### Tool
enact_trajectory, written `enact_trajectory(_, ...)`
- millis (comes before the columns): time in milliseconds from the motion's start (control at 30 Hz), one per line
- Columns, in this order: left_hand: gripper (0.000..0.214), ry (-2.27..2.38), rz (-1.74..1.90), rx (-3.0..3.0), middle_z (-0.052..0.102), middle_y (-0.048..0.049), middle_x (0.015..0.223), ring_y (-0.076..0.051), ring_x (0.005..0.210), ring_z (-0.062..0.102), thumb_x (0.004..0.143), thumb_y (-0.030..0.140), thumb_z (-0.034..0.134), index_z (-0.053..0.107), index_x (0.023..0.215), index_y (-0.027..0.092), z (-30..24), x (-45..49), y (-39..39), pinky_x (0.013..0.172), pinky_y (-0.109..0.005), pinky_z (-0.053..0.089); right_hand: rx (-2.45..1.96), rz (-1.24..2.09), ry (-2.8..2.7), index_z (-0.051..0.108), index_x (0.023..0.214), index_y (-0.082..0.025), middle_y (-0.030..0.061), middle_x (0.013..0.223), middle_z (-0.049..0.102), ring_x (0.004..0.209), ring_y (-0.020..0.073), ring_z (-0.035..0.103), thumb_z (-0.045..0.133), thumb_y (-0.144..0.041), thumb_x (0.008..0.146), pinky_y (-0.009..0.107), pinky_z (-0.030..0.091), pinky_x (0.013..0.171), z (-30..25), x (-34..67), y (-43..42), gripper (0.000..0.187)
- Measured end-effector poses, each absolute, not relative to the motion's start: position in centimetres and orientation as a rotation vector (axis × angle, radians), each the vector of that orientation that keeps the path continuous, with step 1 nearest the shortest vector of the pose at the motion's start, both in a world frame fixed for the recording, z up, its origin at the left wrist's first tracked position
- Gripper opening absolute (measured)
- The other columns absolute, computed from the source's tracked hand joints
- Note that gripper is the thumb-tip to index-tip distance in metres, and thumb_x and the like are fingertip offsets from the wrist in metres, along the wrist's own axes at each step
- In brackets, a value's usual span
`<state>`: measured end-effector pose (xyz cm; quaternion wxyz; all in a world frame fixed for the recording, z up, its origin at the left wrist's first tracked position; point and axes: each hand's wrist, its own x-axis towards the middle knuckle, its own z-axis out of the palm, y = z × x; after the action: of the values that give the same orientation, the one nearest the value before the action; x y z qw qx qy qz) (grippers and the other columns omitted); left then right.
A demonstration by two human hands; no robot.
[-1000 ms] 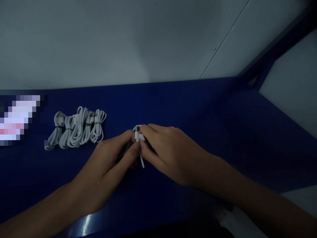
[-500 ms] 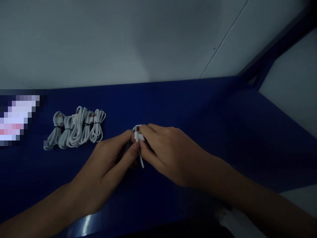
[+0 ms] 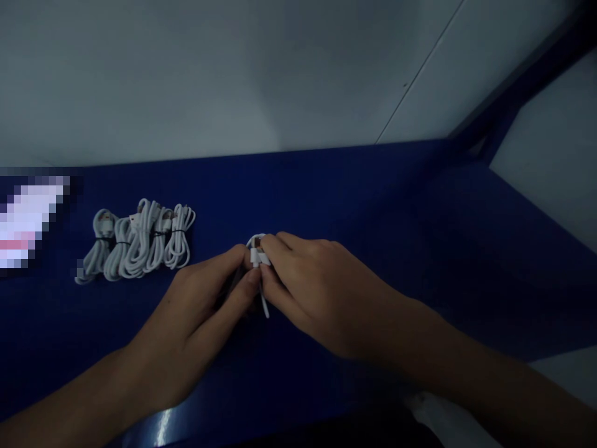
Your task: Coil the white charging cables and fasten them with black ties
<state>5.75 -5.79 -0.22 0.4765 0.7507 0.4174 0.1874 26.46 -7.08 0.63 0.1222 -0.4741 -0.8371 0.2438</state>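
Note:
My left hand (image 3: 196,317) and my right hand (image 3: 308,286) meet over the middle of a dark blue table (image 3: 349,199). Both pinch a small coiled white cable (image 3: 259,256) between their fingertips. A short white end of it pokes down between the hands. Most of the coil is hidden by my fingers. To the left lie several bundled white cables (image 3: 140,242) in a row, each tied round the middle with a dark band.
A blurred light patch (image 3: 25,221) sits at the far left of the table. A pale grey wall (image 3: 233,74) rises behind the table. A dark blue frame post (image 3: 513,81) runs up at the right. Something white (image 3: 443,423) shows below the table's front edge.
The hands keep the same grip on the cable. The view has drifted slightly, so the bundled cables sit a little further left.

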Motion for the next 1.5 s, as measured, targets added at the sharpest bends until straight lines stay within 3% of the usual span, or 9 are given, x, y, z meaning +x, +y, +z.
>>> enact_trajectory(767,0.029,1.044,0.433,1.846,0.064,0.0047,0.079,-0.015,0.065,0.057,0.114,0.041,0.051,0.06,0.092,0.025,0.1,5.9,-5.9,0.058,-0.028,0.047,-1.406,0.724,-2.47,0.061,0.109,-0.012,0.0068,0.098,0.066,0.075,0.0176,0.058,0.051,-0.017,0.112,0.034,0.045,0.067,1.0,26.4,-7.1,0.012)
enact_trajectory(1033,0.026,1.021,0.442,1.861,0.064,0.0047,0.079,-0.014,0.064,0.057,0.114,0.038,0.051,0.061,0.093,0.026,0.1,6.0,-5.8,0.057,-0.027,0.047,-1.523,0.737,-2.573,0.061,0.109,-0.014,0.0108,0.11,0.066,0.083,0.0204,0.059,0.051,-0.017,0.111,0.036,0.042,0.067,1.7,25.6,-7.1,0.01)
enact_trajectory(1500,0.029,1.038,0.429,1.844,0.065,0.0042,0.082,-0.016,0.07,0.06,0.115,0.041,0.049,0.061,0.093,0.026,-0.1,5.8,-5.8,0.06,-0.029,0.047,-1.425,0.724,-2.483,0.064,0.113,-0.01,0.0073,0.1,0.067,0.078,0.0182,0.06,0.051,-0.017,0.112,0.035,0.047,0.07,1.0,26.2,-6.9,0.014)
